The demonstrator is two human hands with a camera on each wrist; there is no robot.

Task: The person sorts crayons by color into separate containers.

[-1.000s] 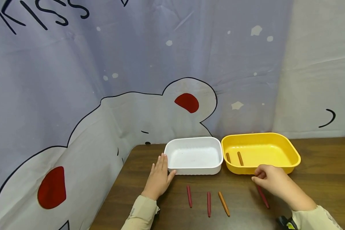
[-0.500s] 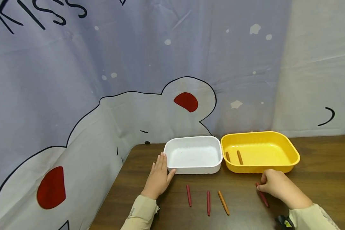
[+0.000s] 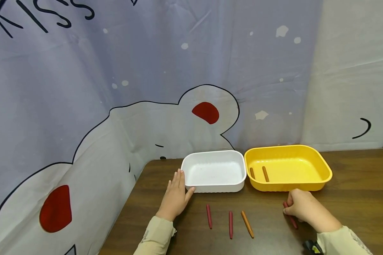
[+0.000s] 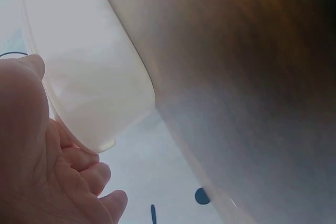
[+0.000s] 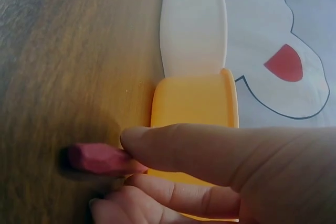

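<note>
"What is the right hand [image 3: 307, 209] doing?"

"Its grip pinches a red crayon [image 3: 293, 223] between thumb and fingers, just in front of the yellow tub [image 3: 274, 186]. I can't tell whether the crayon touches the worktop [image 3: 204, 244]."

"And the left hand [image 3: 173, 200]?"

"Grip spread, thumb out from the fingers, laid against the left front corner of the white tub [image 3: 215, 188]."

"How do the tubs stand?"

"Side by side towards the back, white on the left, yellow on the right. Two brown sticks [image 3: 265, 174] lie in the left part of the yellow one."

"Anything loose?"

"A second red crayon [image 3: 209, 216], then a third red crayon [image 3: 231, 225] with an orange crayon [image 3: 247, 224] near it, all in front of the tubs. A printed cloth [image 3: 146, 53] hangs behind."
</note>
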